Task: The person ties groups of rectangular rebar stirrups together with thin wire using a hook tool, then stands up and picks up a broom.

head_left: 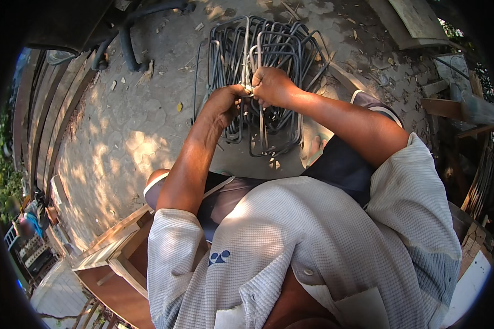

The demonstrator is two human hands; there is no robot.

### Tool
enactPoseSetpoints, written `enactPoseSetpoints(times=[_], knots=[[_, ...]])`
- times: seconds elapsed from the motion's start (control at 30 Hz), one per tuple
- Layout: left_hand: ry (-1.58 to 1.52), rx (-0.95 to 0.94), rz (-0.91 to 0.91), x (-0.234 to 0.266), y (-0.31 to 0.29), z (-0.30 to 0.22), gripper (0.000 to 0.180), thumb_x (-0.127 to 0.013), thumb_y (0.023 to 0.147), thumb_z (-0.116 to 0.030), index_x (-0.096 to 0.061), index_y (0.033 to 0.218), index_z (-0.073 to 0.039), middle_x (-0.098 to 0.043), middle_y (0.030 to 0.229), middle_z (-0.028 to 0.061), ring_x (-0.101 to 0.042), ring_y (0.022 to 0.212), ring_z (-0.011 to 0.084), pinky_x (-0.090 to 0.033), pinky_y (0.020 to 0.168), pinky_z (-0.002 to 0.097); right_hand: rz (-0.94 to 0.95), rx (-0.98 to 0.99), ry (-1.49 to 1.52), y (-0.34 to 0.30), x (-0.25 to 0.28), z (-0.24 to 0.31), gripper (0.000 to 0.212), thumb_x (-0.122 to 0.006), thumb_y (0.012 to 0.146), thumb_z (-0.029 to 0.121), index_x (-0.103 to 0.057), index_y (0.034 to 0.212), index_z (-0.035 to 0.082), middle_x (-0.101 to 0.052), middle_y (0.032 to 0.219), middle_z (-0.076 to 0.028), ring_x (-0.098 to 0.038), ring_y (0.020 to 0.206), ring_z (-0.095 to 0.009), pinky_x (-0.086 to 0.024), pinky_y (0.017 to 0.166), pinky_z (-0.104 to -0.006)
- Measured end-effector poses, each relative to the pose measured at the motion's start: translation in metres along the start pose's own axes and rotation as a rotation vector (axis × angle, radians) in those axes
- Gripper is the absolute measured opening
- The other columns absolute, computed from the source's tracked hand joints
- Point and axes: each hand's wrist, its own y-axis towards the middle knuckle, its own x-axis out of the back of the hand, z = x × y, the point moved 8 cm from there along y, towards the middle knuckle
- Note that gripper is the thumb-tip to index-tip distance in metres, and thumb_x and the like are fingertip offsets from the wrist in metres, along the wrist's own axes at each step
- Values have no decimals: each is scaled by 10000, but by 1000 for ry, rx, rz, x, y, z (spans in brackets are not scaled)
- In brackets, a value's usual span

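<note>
Right now both my hands are up in front of me, close together over a pile of bent metal rods [269, 60]. The rods are dark and grey, shaped like square loops, and they lie bunched on the stone ground [126, 126] between my knees.

My left hand [225, 101] is curled around some of the rods near the middle of the pile. My right hand [271, 86] is closed in a tight fist just beside it, and it seems to grip a rod too. The two hands nearly touch. Something small and shiny sits between them, but I cannot tell what it is.

My arms are bare, and I wear a pale grey shirt [313, 247] with short sleeves and dark shorts [340, 164]. I sit on a wooden stool [121, 252], which shows at my left side.

Sun spots and leaf shadows fall on the ground. A dark hose [129, 44] lies far off at the top left. Wooden boards [444, 107] are stacked on my right side.
</note>
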Motion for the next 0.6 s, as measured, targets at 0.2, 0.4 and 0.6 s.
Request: enactPoseSetpoints(times=[0.2,0.4,0.6], knots=[[-64,8,69,5,2,3,111,-555,885,-106,-651,940,-93,-639,885,17,-557,785,134,-469,710,320,-148,367,-367,-18,4,32,105,-618,730,40,-653,800,-29,-658,803,-272,-660,804,-456,-532,742,-480],[-74,-24,36,-1,-8,-5,110,-544,893,-69,-646,924,-43,-639,898,57,-583,775,152,-500,667,320,-97,410,-418,-18,6,44,137,-633,728,79,-675,805,-26,-662,780,-256,-668,783,-426,-527,736,-470],[-30,-102,17,-2,-9,-13,154,-517,921,-38,-624,1014,23,-654,942,96,-639,784,176,-544,694,314,-89,416,-431,-18,13,51,172,-623,755,119,-655,822,-36,-644,736,-236,-650,706,-411,-507,666,-457]])
